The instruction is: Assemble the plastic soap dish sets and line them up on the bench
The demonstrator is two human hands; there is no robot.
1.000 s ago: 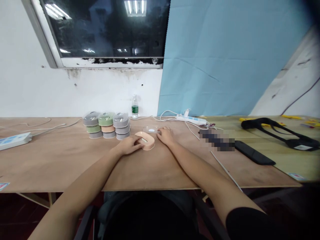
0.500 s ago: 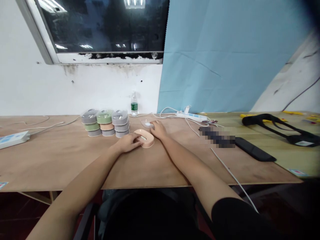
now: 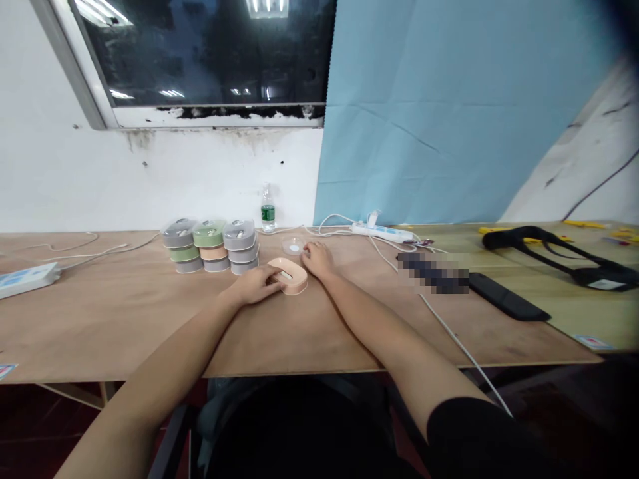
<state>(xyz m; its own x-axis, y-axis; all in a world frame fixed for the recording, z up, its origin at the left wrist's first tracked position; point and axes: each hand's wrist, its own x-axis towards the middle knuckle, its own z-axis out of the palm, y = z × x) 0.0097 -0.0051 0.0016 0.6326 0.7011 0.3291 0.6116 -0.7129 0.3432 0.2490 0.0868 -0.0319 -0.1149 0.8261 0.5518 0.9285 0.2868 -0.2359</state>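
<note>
On the wooden table lies a small peach box (image 3: 295, 282) with rounded corners and a dark slot in its top. My left hand (image 3: 254, 285) grips its left side, thumb in front and fingers over the top edge. Just behind the box sits a clear plastic lid (image 3: 292, 246) with a pale oval in its middle. My right hand (image 3: 316, 258) rests on the table to the right of that lid, fingers loosely bent with nothing visible in them. Left of the bottle, grey, green and peach boxes (image 3: 210, 234) with clear tops stand in three stacks.
A water bottle (image 3: 268, 211) stands against the wall. White power strips (image 3: 382, 232) with cables lie at the back and far left. On the right are a black flat object (image 3: 509, 297), a blurred-out dark item and a black strap frame (image 3: 599, 274).
My right hand has drawn slightly right, off the clear lid, which now lies free on the table. My left hand and the peach box have not moved.
</note>
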